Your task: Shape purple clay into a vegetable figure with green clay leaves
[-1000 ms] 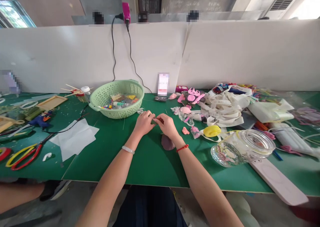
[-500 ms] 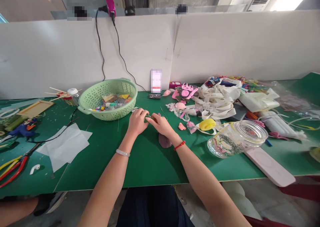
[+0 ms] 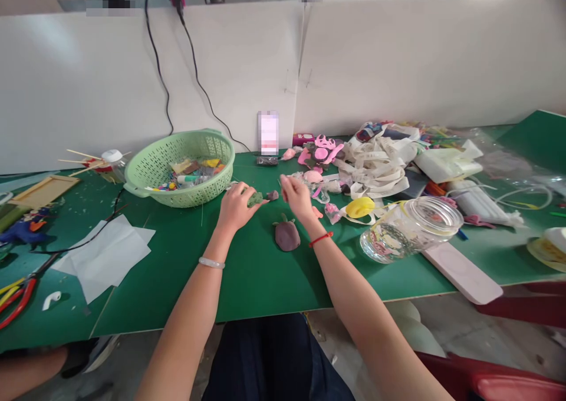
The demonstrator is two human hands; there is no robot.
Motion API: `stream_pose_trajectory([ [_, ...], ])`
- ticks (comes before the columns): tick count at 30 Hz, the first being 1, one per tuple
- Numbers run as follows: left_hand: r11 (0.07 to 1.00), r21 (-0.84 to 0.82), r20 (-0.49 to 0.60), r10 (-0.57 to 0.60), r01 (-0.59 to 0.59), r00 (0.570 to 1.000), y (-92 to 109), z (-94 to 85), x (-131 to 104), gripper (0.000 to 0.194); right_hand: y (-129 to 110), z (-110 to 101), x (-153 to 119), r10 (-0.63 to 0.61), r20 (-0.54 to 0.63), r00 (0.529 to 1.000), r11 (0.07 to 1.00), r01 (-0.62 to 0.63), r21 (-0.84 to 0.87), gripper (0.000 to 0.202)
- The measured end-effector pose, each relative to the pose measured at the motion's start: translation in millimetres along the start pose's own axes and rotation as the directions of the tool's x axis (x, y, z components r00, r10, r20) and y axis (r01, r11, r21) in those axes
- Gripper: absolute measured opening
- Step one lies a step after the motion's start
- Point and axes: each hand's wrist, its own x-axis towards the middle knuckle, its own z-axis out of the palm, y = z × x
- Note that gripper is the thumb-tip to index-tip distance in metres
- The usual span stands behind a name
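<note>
My left hand (image 3: 239, 203) has its fingers closed round a green clay lump (image 3: 255, 199), just right of the green basket. A small purple clay lump (image 3: 273, 195) is beside that hand's fingertips. My right hand (image 3: 295, 194) is raised to the right of it, its fingers curled together; whatever they hold, if anything, is too small to make out. Below and between both hands, a flat purple clay piece (image 3: 287, 236) with small green bits at its top lies on the green table (image 3: 247, 283).
A basket (image 3: 177, 197) of clay packets stands at left, near white paper (image 3: 108, 253) and pliers (image 3: 22, 298). Phone (image 3: 268, 133) upright at the back. Pink clay pieces (image 3: 325, 152), ribbons (image 3: 375, 159), yellow tape (image 3: 359, 207), a glass jar (image 3: 411, 230) and a power bank (image 3: 464, 274) at right.
My hands have moved apart, the right one away to the right. The flat purple piece and the small purple lump now show. The whole view has shifted slightly.
</note>
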Motion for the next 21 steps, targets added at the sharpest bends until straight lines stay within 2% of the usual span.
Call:
stream_pose_trajectory([
  [2, 0.996, -0.043, -0.011, -0.084, 0.083, 0.996, -5, 0.2, -2, 0.029, 5, -7, 5, 0.070, -0.172, 0.983, 0.994, -0.053, 0.100, 0.070],
  [3, 0.989, -0.059, -0.016, -0.136, 0.135, 0.991, -8, 0.2, -3, 0.035, 8, -9, 7, 0.111, -0.224, 0.968, 0.984, -0.076, 0.160, 0.070],
  [4, 0.981, -0.069, -0.017, -0.182, 0.181, 0.983, -9, 0.3, -3, 0.041, 9, -11, 9, 0.138, -0.221, 0.965, 0.976, -0.094, 0.196, 0.070],
  [6, 0.970, -0.071, -0.002, -0.233, 0.232, 0.972, -9, 0.6, -4, 0.049, 11, -13, 10, 0.152, -0.179, 0.972, 0.967, -0.109, 0.229, 0.069],
  [11, 0.969, -0.109, 0.041, -0.220, 0.224, 0.975, -3, 3.1, -3, 0.049, 13, -11, 8, 0.198, -0.061, 0.978, 0.939, -0.172, 0.297, 0.062],
  [16, 0.982, -0.088, -0.026, -0.169, 0.166, 0.985, -5, 9.7, -4, 0.028, 16, -13, 8, 0.240, -0.011, 0.971, 0.888, -0.215, 0.406, 0.055],
  [21, 0.991, -0.059, -0.009, -0.122, 0.121, 0.993, -5, 11.0, -4, 0.016, 13, -12, 7, 0.231, 0.054, 0.971, 0.882, -0.233, 0.409, 0.056],
])
